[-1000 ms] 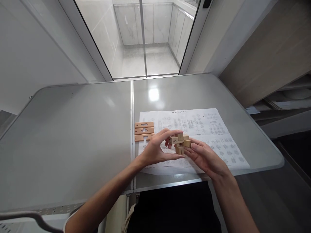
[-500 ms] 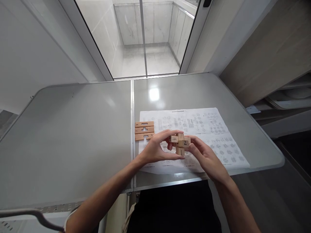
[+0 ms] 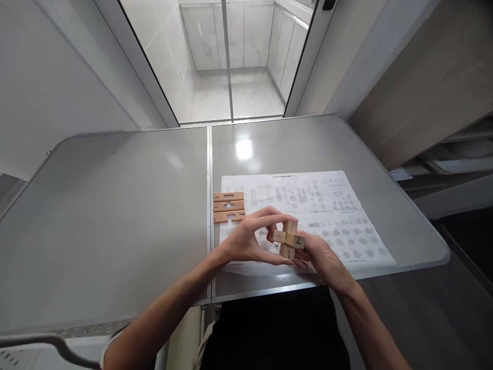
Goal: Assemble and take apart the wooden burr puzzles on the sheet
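1. The left hand [image 3: 250, 239] is clamped on the wooden puzzle [image 3: 289, 240], thumb at its near end and finger at its far end.
2. The right hand [image 3: 325, 257] grips the puzzle's right side.
3. The puzzle is over the near half of the printed paper [image 3: 350, 226], whose near right corner lies by the table [image 3: 115, 216] edge.
4. Three wood sticks [image 3: 229, 206] straddle the paper's left edge, just beside the metal seam [image 3: 209, 169].
5. Left of the seam, the table spreads wide.
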Demonstrator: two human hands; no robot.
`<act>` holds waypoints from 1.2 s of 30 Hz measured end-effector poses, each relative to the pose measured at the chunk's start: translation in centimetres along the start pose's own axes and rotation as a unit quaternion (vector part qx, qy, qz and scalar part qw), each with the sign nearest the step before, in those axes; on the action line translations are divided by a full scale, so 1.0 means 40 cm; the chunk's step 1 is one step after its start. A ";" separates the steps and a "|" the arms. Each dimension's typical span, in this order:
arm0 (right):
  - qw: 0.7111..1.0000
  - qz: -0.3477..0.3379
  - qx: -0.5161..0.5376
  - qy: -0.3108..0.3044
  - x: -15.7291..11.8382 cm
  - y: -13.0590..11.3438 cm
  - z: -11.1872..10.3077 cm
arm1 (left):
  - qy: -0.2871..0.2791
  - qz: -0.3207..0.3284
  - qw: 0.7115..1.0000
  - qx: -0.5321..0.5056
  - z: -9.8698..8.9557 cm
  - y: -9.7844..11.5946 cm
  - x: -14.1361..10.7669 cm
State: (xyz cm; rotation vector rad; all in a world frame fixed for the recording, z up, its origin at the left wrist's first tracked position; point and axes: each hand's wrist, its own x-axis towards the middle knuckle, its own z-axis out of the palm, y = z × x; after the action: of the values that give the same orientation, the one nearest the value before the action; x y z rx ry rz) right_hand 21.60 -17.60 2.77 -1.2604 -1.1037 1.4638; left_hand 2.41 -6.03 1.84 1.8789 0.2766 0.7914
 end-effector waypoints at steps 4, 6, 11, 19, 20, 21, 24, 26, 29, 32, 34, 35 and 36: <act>0.996 0.060 0.062 -0.017 0.001 -0.006 -0.001 | -0.003 0.010 1.000 0.001 0.006 -0.002 -0.003; 0.997 0.048 0.056 0.006 0.007 -0.009 -0.007 | 0.004 -0.007 1.000 0.006 0.008 -0.008 -0.003; 0.990 0.025 0.060 0.127 0.048 -0.003 -0.063 | 0.133 -0.043 0.987 0.081 0.006 -0.031 -0.001; 0.934 0.016 -0.152 0.322 0.157 0.013 -0.269 | 0.209 -0.046 0.948 0.235 -0.006 -0.056 -0.006; 0.912 0.029 -0.216 0.348 0.167 0.012 -0.293 | 0.204 -0.045 0.946 0.248 -0.005 -0.058 -0.008; 0.888 0.046 -0.276 0.366 0.176 0.009 -0.315 | 0.199 -0.043 0.944 0.260 -0.005 -0.059 -0.009; 0.838 0.084 -0.385 0.378 0.197 0.000 -0.368 | 0.189 -0.036 0.938 0.288 -0.005 -0.064 -0.010; 0.813 0.094 -0.437 0.374 0.207 -0.004 -0.392 | 0.182 -0.032 0.936 0.301 -0.007 -0.067 -0.009; 0.781 0.105 -0.486 0.378 0.219 -0.004 -0.416 | 0.167 -0.031 0.932 0.321 -0.020 -0.068 -0.009; 0.768 0.110 -0.505 0.378 0.228 -0.001 -0.430 | 0.145 -0.048 0.928 0.339 -0.048 -0.065 -0.020; 0.765 0.115 -0.511 0.374 0.233 0.001 -0.438 | 0.136 -0.063 0.923 0.355 -0.073 -0.060 -0.035; 0.764 0.120 -0.512 0.373 0.236 0.001 -0.442 | 0.135 -0.068 0.918 0.366 -0.087 -0.056 -0.045; 0.764 0.126 -0.511 0.372 0.240 0.000 -0.446 | 0.135 -0.074 0.914 0.376 -0.102 -0.051 -0.055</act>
State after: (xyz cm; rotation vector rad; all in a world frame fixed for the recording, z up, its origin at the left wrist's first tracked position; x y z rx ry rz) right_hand 38.44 -6.93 -0.79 -2.5299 -1.1720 0.2570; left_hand -1.53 -3.31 0.18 2.4113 1.0039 0.9150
